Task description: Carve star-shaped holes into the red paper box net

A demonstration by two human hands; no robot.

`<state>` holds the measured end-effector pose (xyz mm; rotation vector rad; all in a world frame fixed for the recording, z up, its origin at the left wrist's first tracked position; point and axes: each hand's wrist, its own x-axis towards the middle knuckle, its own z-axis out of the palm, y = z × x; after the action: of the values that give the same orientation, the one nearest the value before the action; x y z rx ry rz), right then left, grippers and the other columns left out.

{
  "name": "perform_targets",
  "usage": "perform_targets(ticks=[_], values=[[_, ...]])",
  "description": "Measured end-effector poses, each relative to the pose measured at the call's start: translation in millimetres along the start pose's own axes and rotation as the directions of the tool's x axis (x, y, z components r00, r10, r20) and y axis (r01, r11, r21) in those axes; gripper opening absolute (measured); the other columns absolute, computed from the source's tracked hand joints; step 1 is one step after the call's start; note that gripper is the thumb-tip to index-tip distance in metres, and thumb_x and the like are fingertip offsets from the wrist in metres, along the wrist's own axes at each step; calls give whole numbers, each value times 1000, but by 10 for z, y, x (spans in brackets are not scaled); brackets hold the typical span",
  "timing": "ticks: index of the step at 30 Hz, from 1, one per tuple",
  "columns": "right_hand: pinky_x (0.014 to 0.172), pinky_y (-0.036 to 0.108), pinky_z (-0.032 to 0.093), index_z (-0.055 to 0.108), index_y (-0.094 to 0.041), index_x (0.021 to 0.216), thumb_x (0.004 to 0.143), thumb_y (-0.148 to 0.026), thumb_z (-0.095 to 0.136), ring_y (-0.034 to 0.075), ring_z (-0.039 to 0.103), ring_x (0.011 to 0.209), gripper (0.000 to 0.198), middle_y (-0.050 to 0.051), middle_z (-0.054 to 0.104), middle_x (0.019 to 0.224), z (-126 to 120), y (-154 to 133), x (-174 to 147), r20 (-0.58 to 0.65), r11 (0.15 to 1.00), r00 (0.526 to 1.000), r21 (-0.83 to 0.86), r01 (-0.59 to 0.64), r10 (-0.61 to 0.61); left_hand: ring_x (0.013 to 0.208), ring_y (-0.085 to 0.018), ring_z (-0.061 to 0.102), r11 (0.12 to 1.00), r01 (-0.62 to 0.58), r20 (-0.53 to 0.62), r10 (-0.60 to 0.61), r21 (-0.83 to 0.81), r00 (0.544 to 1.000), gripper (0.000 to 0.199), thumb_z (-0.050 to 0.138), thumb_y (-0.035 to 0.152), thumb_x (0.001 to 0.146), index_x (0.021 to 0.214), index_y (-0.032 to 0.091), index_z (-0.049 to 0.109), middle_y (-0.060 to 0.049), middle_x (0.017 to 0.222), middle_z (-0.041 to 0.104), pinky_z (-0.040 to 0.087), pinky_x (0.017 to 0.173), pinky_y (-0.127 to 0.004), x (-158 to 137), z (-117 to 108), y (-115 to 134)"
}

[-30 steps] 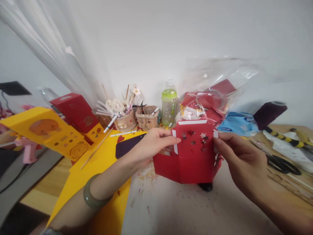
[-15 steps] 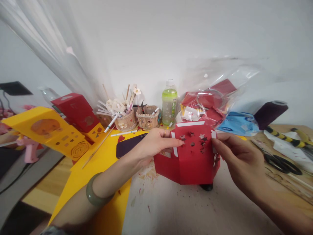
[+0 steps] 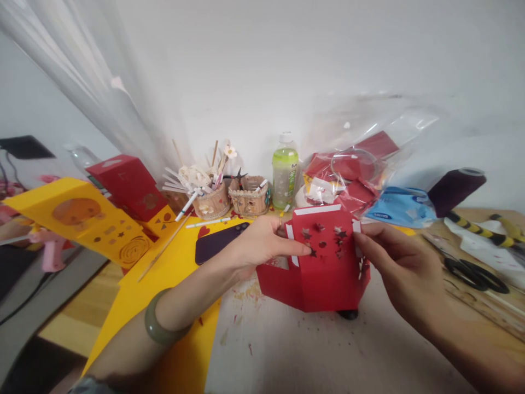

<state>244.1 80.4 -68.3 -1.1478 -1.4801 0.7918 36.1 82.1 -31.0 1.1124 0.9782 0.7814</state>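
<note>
A red card box [image 3: 328, 284], partly folded, is held just over the grey work surface. Star-shaped holes are cut through its upper panel, and white strips [image 3: 318, 209] run along the flap edges. My left hand [image 3: 266, 243] grips the box's left side, thumb lying across the panel by a star hole and the other fingers behind it. At the right edge, my right hand [image 3: 394, 257] pinches a white-stripped flap between thumb and fingers. A small black object [image 3: 348, 314] shows beneath the box; its kind is hidden.
Yellow card [image 3: 164, 339] and a dark phone [image 3: 217, 243] lie left of the box. Behind stand craft baskets [image 3: 249, 203] and a green-labelled bottle [image 3: 285, 175]. Scissors [image 3: 476, 273] and a ruler [image 3: 488, 312] lie right. A pink glue gun [image 3: 51, 249] is far left, beside yellow and red card boxes.
The red box's upper panel has tilted slightly, and my left thumb has slid a little right and down over it. Both hands keep their hold.
</note>
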Motion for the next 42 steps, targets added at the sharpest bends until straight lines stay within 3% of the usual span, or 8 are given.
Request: perform_targets(ticks=[7,12,17,21,28,33,42], values=[[47,20,37,61,-25,70,77,-48,62,11,46,53,24,-5,53,58,12,-3,7,8,1000,1000,7,-15,15,63,-13,63,994,-7,-50,13,108,999,12,69,16,64,76,13,68,-4,75,69,49,60,-24,0,23,11],[46,20,38,60,-24,70,76,-49,62,11,47,52,26,-4,53,58,11,3,3,13,999,999,19,-30,30,67,-15,64,984,-75,-105,93,163,990,14,66,17,67,80,13,66,-4,77,69,49,62,-26,1,42,-5],[46,21,38,60,-23,70,76,-49,63,11,47,52,27,-4,53,57,4,-16,11,-14,998,999,32,-52,53,79,-15,64,971,-105,41,98,215,994,18,67,13,66,84,14,66,-5,88,70,48,72,-25,-7,15,35],[49,20,38,61,-24,70,75,-49,64,11,47,55,26,-4,54,60,-1,-8,18,-22,997,998,29,-65,65,87,-18,64,989,-73,124,57,130,991,23,66,11,64,87,14,66,-5,92,70,48,78,-28,-4,6,50],[49,21,37,61,-23,71,77,-50,63,11,47,54,27,-4,53,61,-4,5,26,2,996,997,33,-80,80,88,-21,64,996,-45,130,35,80,991,28,72,14,61,89,14,67,-6,90,69,48,79,-32,2,-3,33],[53,21,38,62,-24,72,78,-48,62,11,49,59,25,-4,57,65,9,24,34,22,998,998,37,-59,58,70,-12,63,996,-6,150,-7,88,989,23,73,10,60,81,14,67,-2,78,69,48,68,-24,-23,-18,67],[49,23,40,65,-28,73,81,-43,61,12,50,55,17,-4,57,61,-16,61,24,-28,1000,999,-5,27,-27,74,-11,63,996,-31,199,14,87,980,23,71,8,64,86,14,67,-1,82,70,49,69,-20,-67,-22,117]])
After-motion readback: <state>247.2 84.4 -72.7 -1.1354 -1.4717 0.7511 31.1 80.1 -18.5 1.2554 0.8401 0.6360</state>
